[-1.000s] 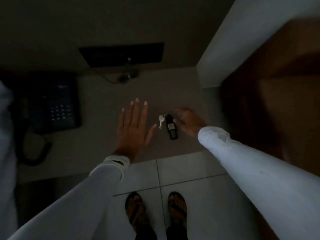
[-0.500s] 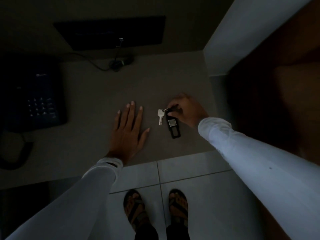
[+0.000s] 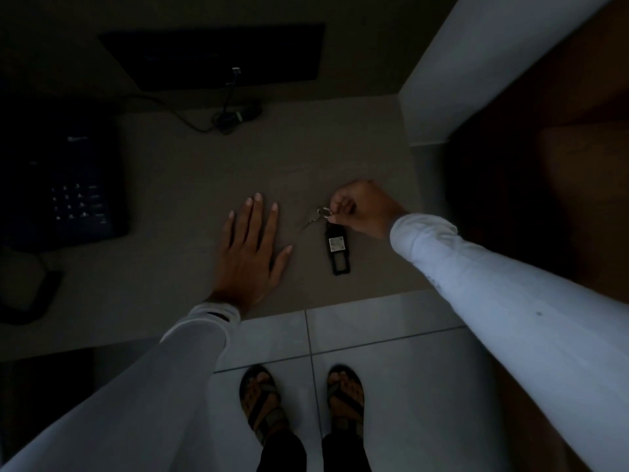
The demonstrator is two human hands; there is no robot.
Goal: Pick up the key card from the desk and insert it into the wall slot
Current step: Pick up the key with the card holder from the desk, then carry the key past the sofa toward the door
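On the desk [image 3: 170, 267], near its front edge, lies the key card [image 3: 337, 248]: a narrow black rectangular tag with a pale square label at mid-length and an open window at its near end. Its far end joins a metal ring carrying a small silver key [image 3: 315, 219], which appears lifted and blurred. Right hand [image 3: 362, 209] has fingers curled, thumb and forefinger pinching the ring end. Left hand [image 3: 250, 253] rests flat on the desk just left of the card, fingers extended and slightly spread. Lighting is dim.
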